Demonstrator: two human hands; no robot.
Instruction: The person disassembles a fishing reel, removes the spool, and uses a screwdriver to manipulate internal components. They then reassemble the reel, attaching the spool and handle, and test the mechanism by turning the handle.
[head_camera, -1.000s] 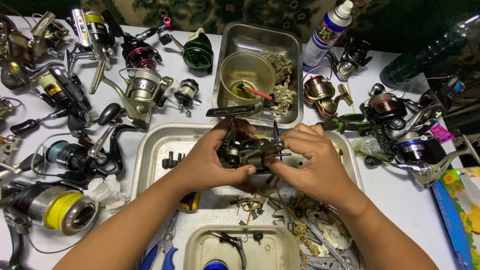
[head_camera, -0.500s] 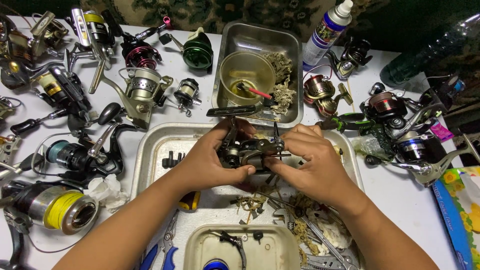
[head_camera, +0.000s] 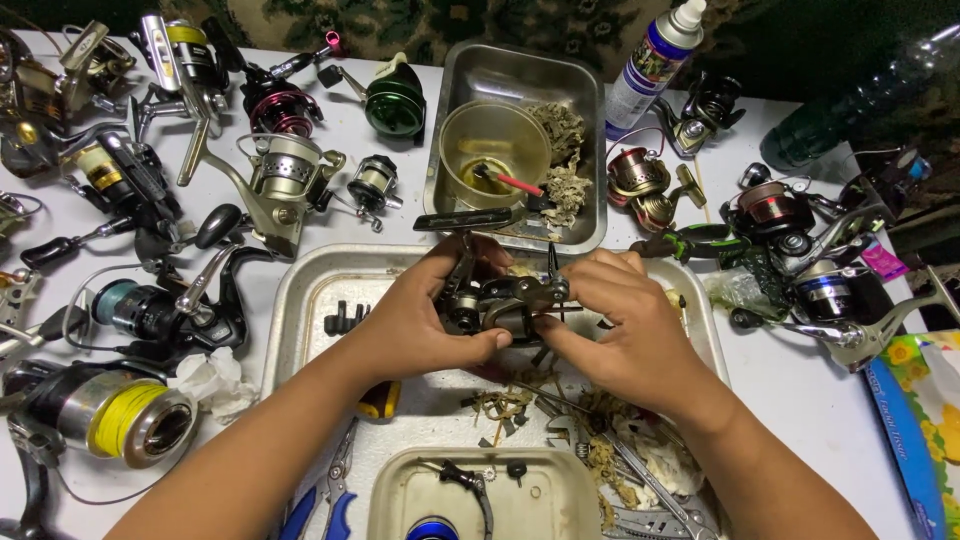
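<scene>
A dark fishing reel body (head_camera: 497, 300) is held over a large steel tray (head_camera: 300, 310) in the middle of the white table. My left hand (head_camera: 420, 315) wraps around its left side, thumb underneath. On the right side, my right hand (head_camera: 625, 325) pinches it with fingertips and thumb. The reel's black handle (head_camera: 470, 219) sticks up and leftward above my fingers. Small loose parts and dirty scraps (head_camera: 505, 405) lie in the tray below the hands.
Several fishing reels (head_camera: 280, 175) ring the tray on both sides. A smaller steel pan (head_camera: 590, 150) behind holds a cup with a red-handled brush (head_camera: 495, 165). A spray can (head_camera: 655, 60), a yellow-line reel (head_camera: 120, 420), blue pliers (head_camera: 330, 490) and a plastic tub (head_camera: 480, 500) lie nearby.
</scene>
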